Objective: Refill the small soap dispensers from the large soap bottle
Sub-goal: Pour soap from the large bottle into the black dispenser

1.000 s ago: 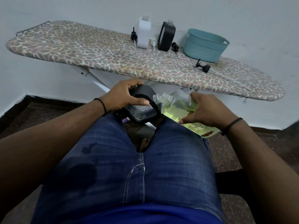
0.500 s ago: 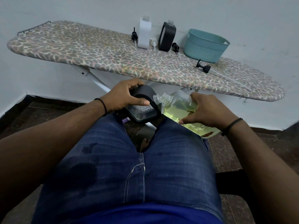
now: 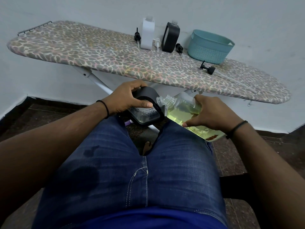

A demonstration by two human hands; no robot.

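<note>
Ironing board (image 3: 115, 58) behind; above the lap, black dispenser (image 3: 145, 108) is gripped by left hand (image 3: 127, 98), large soap bottle (image 3: 183, 109) clamped by right hand (image 3: 209, 113), necks touching. Misaligned mouths could spill soap onto jeans (image 3: 132, 171).

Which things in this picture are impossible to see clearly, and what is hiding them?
All in the head view:
- Base of the soap bottle: hidden by the right hand.
- Mouths of bottle and black dispenser: any flow between them is too small to tell.
- Dispenser's far side: hidden by the left hand.
- Basket contents: hidden by its wall.
</note>
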